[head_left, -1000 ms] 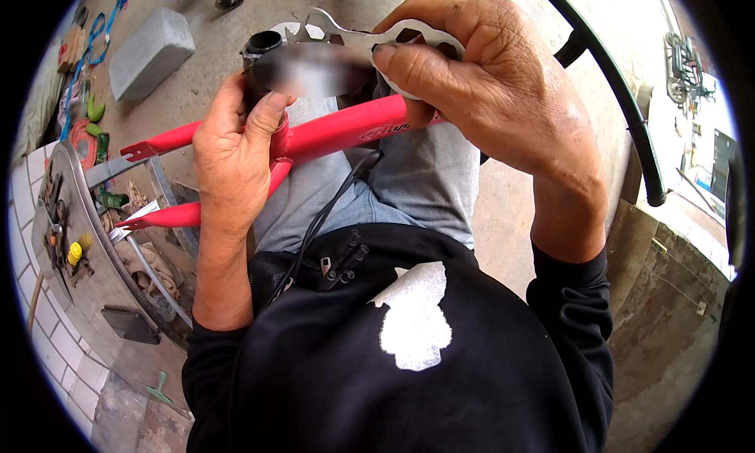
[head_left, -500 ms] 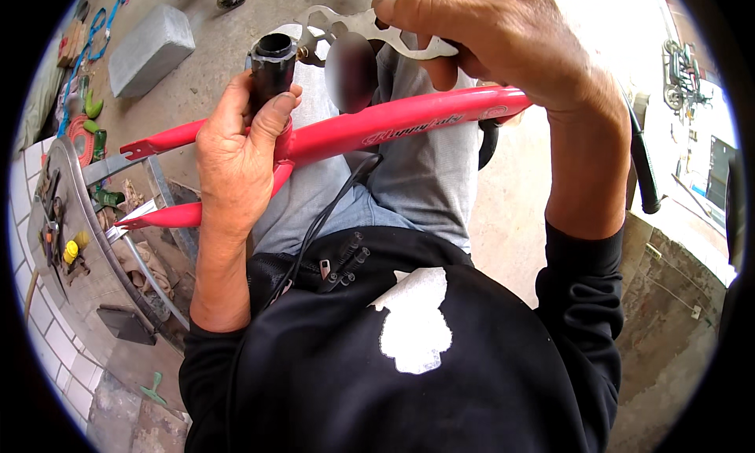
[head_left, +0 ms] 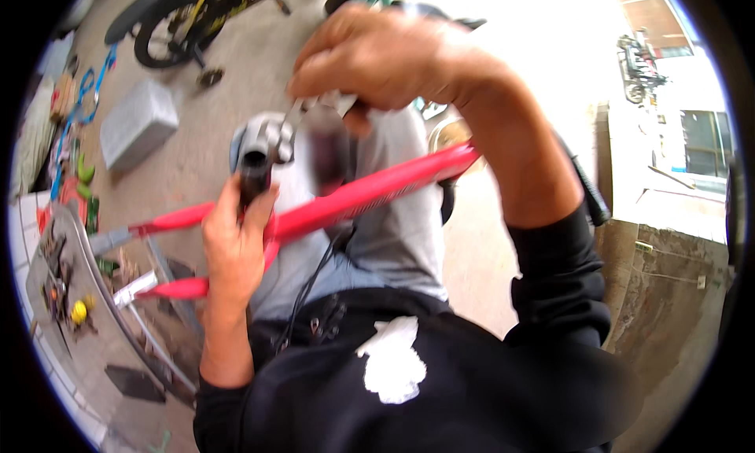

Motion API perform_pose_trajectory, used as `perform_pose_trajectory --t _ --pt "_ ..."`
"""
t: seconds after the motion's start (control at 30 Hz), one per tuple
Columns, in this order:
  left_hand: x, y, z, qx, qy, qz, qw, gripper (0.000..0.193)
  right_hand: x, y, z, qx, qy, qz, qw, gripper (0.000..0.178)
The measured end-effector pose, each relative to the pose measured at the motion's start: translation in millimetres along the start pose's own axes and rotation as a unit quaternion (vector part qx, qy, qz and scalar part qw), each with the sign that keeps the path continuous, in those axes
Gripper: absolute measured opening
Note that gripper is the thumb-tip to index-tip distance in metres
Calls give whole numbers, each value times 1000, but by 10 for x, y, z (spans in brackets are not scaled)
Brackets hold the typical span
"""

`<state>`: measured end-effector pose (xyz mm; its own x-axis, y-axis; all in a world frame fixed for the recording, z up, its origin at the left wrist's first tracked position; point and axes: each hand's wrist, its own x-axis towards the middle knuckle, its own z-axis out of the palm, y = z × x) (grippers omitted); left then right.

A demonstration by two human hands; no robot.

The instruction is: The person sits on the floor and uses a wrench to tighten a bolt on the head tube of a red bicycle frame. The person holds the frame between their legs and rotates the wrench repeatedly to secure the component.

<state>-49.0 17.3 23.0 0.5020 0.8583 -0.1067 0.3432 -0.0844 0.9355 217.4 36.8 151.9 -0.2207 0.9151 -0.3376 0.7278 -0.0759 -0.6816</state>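
A red bicycle frame (head_left: 370, 195) lies slantwise across my lap, its forked ends pointing left. My left hand (head_left: 236, 244) wraps round the short black tube (head_left: 255, 178) at the frame's near joint, its hollow end facing up. Above and to the right, my right hand (head_left: 370, 60) is closed on a flat metal wrench (head_left: 314, 105) with several holes. Motion blur and the fingers hide much of the wrench. Its free end hangs close to the tube's mouth; whether they touch I cannot tell.
A round metal work table (head_left: 102, 311) with tools and a yellow piece stands at left. Beyond it is a grey block (head_left: 140, 123). A small black and yellow bicycle (head_left: 197, 20) stands at the far left. A concrete ledge (head_left: 668, 288) runs along the right.
My right hand has moved left and the wrench has tilted down toward the tube. The view has shifted, showing more of the bicycle at the back. My left hand keeps its hold.
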Motion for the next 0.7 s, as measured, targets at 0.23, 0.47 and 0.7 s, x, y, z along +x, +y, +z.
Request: perform_pose_trajectory --t 0.23,0.47,0.7 --pt "18 51 30 -41 -6 21 999 19 -241 -120 -21 144 8 25 989 27" --pt "-4 -76 58 -101 15 14 995 29 -530 -31 490 137 125 -40 982 21" --pt "10 -68 83 -95 18 26 995 23 -832 -106 1384 67 251 -4 966 20"
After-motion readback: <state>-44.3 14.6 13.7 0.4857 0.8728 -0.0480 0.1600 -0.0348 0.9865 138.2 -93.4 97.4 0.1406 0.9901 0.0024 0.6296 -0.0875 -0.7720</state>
